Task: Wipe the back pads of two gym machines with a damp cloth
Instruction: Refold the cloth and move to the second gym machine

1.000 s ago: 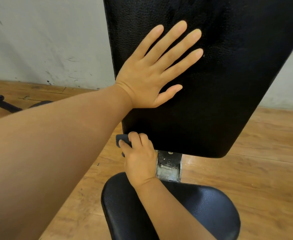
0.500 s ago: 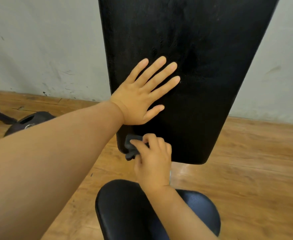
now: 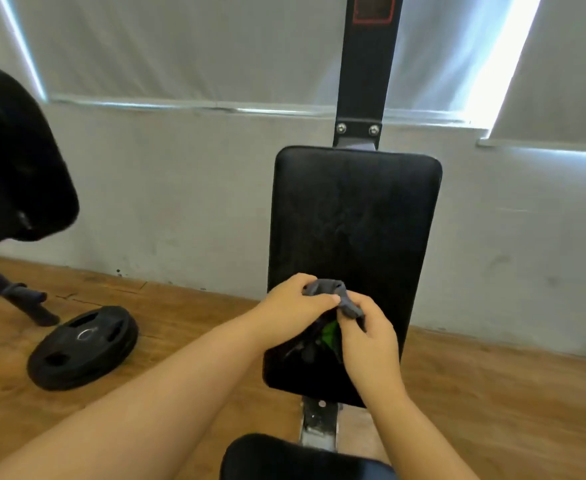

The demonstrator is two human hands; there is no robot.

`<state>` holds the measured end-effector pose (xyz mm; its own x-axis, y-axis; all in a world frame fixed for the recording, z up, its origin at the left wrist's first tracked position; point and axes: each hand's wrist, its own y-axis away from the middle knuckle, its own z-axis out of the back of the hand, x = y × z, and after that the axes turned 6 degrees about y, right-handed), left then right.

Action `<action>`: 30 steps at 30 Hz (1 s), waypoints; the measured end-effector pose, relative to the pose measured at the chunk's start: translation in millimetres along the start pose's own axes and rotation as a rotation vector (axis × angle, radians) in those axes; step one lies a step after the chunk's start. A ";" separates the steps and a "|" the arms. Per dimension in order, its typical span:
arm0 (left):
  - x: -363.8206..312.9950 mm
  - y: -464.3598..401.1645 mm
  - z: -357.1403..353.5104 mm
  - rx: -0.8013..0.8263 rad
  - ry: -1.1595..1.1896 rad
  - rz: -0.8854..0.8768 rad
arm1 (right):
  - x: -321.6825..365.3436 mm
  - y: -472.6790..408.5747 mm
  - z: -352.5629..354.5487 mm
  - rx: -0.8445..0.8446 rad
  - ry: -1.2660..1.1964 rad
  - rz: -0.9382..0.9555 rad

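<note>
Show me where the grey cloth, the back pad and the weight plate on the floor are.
grey cloth [image 3: 333,292]: head view, on the bunched fold between the two hands.
back pad [image 3: 353,216]: head view, on the middle of its black face.
weight plate [image 3: 83,346]: head view, on its top face near the hub.

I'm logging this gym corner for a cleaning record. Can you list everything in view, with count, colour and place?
back pad: 1, black, centre, upright on post
cloth: 1, grey, in front of the pad's lower part
seat: 1, black, bottom centre
post: 1, black, above pad
weight plate: 1, black, on floor, left
second machine: 1, black, left edge
floor: wood, brown
wall: grey, behind
left hand: holds cloth
right hand: holds cloth
</note>
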<state>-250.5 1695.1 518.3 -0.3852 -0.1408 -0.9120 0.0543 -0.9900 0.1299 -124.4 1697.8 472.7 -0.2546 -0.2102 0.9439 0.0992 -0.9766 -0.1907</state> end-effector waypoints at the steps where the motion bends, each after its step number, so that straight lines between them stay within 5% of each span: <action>1: -16.0 12.5 10.9 0.007 0.008 0.008 | 18.9 2.7 3.8 0.012 -0.038 -0.006; 7: -91.7 99.9 60.1 -0.032 -0.086 -0.054 | 125.7 42.0 32.5 0.028 -0.048 -0.006; 14: -144.5 160.2 37.4 0.036 -0.017 -0.121 | 189.6 99.2 97.7 0.020 0.027 -0.045; 20: -176.5 189.7 10.2 0.083 0.047 -0.164 | 217.7 129.3 145.1 -0.036 0.066 -0.033; 30: -218.0 216.5 -59.1 0.220 0.343 0.014 | 198.9 179.6 194.0 -0.172 0.425 0.115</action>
<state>-100.4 1511.4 722.3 -0.0543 -0.1829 -0.9816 -0.1551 -0.9696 0.1892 29.4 1489.4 678.4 -0.6258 -0.2823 0.7271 -0.0020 -0.9316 -0.3634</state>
